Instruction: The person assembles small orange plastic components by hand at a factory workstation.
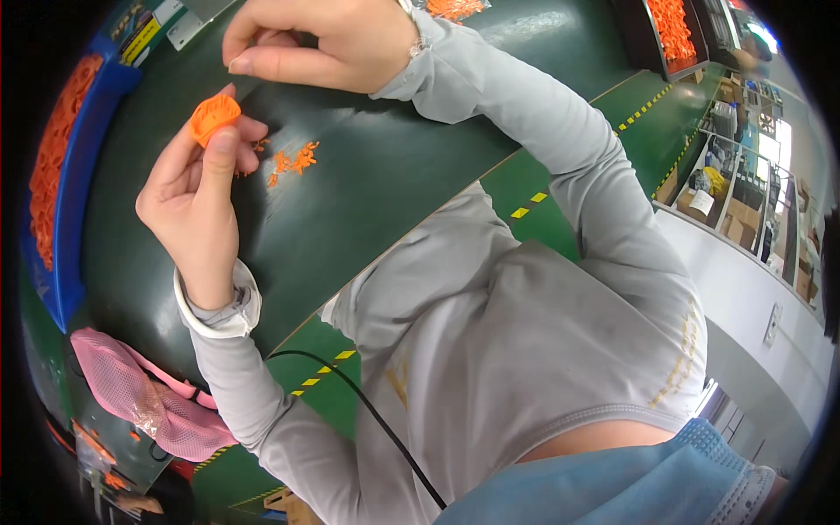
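My left hand (206, 188) is closed round an orange plastic cap-like part (214, 118), held up over the dark green table between thumb and fingers. The part looks round with a ribbed hollow side. Above and to the right of it, my right hand (324, 44) is apart from the part, its thumb and index finger drawn together in a pinch. Whatever may be between those fingertips is too small or hidden to make out. Small orange scraps (293, 162) lie in a loose pile on the table just right of my left hand.
A blue bin (66, 254) full of orange parts stands at the left. At the top right, a dark box (643, 39) holds more orange pieces. A pink mesh bag (131, 385) hangs by the table's lower left edge. Orange pieces in clear plastic (455, 9) lie beyond my right wrist.
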Demonstrator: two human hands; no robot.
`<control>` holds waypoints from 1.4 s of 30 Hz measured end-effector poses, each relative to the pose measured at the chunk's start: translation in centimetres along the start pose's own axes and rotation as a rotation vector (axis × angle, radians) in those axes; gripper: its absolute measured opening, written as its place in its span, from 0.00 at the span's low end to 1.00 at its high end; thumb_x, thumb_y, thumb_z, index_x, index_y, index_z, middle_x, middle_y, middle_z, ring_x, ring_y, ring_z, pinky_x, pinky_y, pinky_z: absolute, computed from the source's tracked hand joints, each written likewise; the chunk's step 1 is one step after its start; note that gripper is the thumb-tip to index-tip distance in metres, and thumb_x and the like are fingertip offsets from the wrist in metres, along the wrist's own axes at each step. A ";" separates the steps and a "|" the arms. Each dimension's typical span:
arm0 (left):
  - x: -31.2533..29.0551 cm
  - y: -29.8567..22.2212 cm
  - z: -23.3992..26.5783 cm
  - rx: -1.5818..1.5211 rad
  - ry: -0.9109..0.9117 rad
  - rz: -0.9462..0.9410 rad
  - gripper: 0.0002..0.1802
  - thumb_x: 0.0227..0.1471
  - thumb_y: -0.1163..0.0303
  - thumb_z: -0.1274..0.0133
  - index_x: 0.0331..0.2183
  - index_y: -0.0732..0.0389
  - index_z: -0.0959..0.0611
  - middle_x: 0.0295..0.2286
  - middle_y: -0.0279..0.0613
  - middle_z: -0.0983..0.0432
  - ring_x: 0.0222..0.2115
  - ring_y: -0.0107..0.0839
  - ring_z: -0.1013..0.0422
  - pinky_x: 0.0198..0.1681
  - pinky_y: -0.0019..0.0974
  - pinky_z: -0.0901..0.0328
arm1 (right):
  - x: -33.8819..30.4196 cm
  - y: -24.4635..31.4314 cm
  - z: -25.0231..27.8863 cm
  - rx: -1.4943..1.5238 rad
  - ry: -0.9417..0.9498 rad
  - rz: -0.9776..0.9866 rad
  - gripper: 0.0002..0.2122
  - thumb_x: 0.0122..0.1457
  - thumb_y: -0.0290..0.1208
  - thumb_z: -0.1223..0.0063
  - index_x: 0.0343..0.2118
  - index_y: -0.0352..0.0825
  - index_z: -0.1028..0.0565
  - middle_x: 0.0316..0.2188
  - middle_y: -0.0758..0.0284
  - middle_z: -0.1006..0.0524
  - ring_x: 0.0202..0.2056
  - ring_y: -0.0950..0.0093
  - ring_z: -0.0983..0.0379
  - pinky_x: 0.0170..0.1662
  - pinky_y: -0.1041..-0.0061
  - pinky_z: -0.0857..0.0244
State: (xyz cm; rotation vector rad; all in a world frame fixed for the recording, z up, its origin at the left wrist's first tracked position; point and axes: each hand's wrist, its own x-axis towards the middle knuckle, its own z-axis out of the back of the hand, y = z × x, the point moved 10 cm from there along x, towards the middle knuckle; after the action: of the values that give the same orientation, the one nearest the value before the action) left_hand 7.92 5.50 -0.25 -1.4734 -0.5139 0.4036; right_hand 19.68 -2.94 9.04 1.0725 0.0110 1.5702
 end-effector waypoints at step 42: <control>-0.2 1.9 -1.6 -0.476 0.196 0.117 0.25 0.68 0.56 0.54 0.52 0.69 0.23 0.31 0.41 0.25 0.28 0.25 0.35 0.36 0.30 0.38 | -2.3 0.5 0.5 0.107 -0.162 0.258 0.07 0.48 0.28 0.37 0.31 0.42 0.24 0.26 0.74 0.28 0.30 0.74 0.29 0.36 0.74 0.43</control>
State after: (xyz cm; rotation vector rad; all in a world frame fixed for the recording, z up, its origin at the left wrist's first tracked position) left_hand 8.75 4.14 -2.21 -1.9861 -0.3806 0.2310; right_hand 19.39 -5.15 8.21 1.3240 -0.1609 1.7224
